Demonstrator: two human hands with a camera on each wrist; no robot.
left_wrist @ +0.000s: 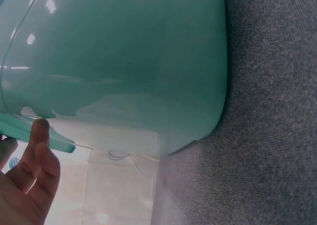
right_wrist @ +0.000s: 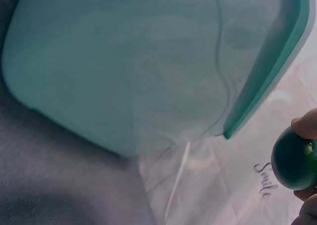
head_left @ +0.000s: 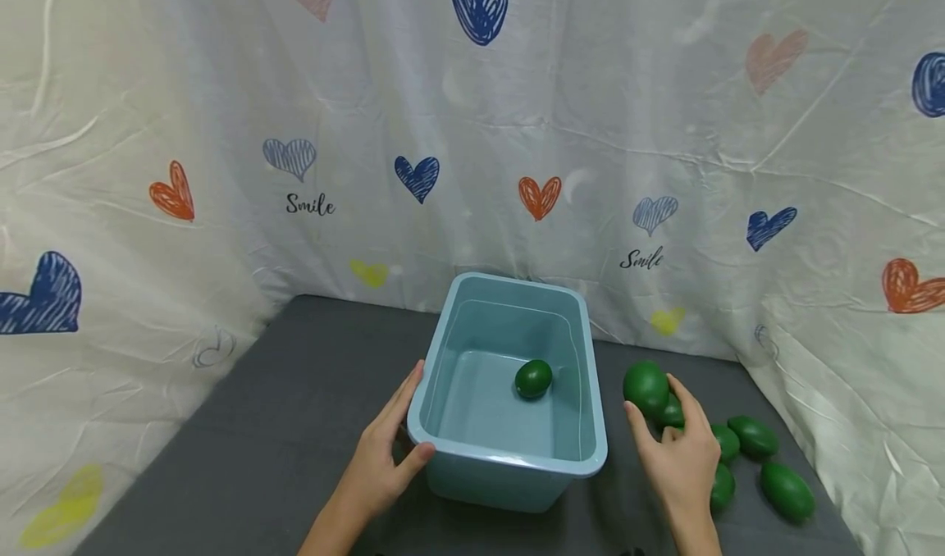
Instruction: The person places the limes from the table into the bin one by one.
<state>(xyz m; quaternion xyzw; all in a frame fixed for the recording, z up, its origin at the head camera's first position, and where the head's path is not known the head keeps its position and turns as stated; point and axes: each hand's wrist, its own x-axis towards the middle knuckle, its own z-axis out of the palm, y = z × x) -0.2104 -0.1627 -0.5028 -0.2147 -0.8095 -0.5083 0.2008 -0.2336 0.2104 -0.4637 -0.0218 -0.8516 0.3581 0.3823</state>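
A pale blue plastic bin [head_left: 509,462] stands upright on the dark table, with one smooth green avocado-like fruit [head_left: 533,379] lying inside. My left hand [head_left: 380,458] holds the bin's rim at its near left corner, thumb at the front edge and fingers along the side. In the left wrist view, fingertips [left_wrist: 40,128] are right at the rim. To the right of the bin, my right hand [head_left: 679,462] pinches another green fruit [head_left: 645,387] between thumb and fingers. The right wrist view shows that fruit [right_wrist: 293,159] beside the bin, with a pale stem spot.
Several more green fruits [head_left: 787,492] lie on the table at the right, some partly hidden behind my right hand. A white curtain [head_left: 472,113] printed with hearts hangs behind the table. Bare grey tabletop [head_left: 244,449] extends to the left.
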